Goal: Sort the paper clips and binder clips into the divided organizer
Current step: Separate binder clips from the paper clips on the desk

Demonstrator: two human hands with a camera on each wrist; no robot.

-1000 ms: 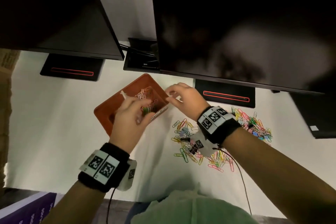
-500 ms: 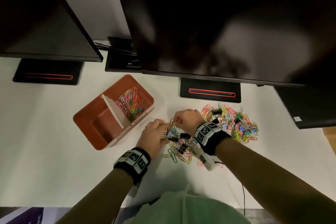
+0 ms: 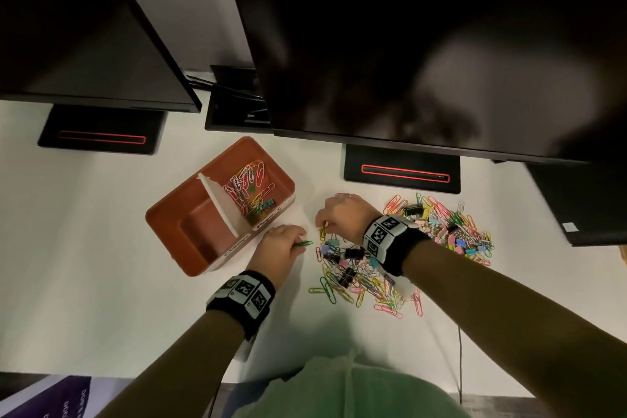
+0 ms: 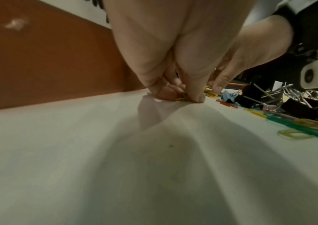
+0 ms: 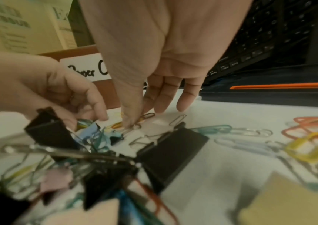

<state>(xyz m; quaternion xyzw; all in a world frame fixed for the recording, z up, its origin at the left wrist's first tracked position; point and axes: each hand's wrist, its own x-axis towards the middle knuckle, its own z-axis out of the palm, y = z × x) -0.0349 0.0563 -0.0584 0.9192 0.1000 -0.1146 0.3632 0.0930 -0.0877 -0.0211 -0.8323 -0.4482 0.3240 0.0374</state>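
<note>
The orange divided organizer (image 3: 271, 154) stands left of centre; its right compartment holds several coloured paper clips (image 3: 249, 188), its left one looks empty. Loose paper clips and binder clips lie in a near pile (image 3: 353, 271) and a far pile (image 3: 451, 227). My left hand (image 3: 300, 243) rests on the table between organizer and near pile and pinches a green paper clip (image 3: 304, 243); the left wrist view shows a yellow clip (image 4: 181, 99) under its fingertips too. My right hand (image 3: 322, 225) reaches down at the near pile's top edge and pinches a yellow paper clip (image 3: 322, 232).
Two dark monitors overhang the white table (image 3: 84, 248), their black bases (image 3: 402, 170) standing behind the work area. Black binder clips (image 5: 173, 149) lie close under my right wrist. A "Paper C…" label (image 5: 86, 69) is on the organizer's side. A keyboard (image 5: 260, 38) lies at the right.
Both hands left the organizer and came down to the near pile. My left hand has since drawn slightly left with a green clip, and my right hand has closed on a yellow clip.
</note>
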